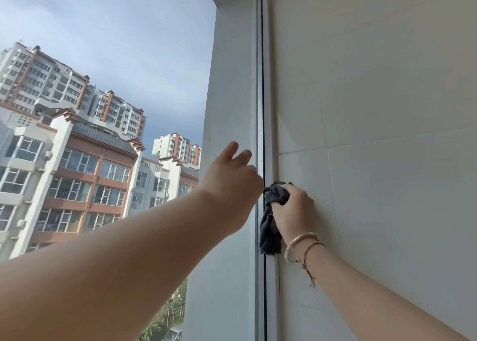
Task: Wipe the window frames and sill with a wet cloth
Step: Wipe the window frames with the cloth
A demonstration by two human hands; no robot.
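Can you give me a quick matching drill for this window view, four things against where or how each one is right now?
Things:
1. dark grey cloth
2. left hand
3. bracelets
4. tiled wall

States:
A. on the right wrist
B. right of the window frame
C. gripped by the right hand against the frame
D. holding nothing, fingers reaching toward the frame

Pairs: 1-C, 2-D, 3-A, 4-B

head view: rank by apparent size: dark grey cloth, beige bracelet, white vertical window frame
1. White vertical window frame, spanning the picture's full height.
2. Dark grey cloth, gripped by the right hand.
3. Beige bracelet.
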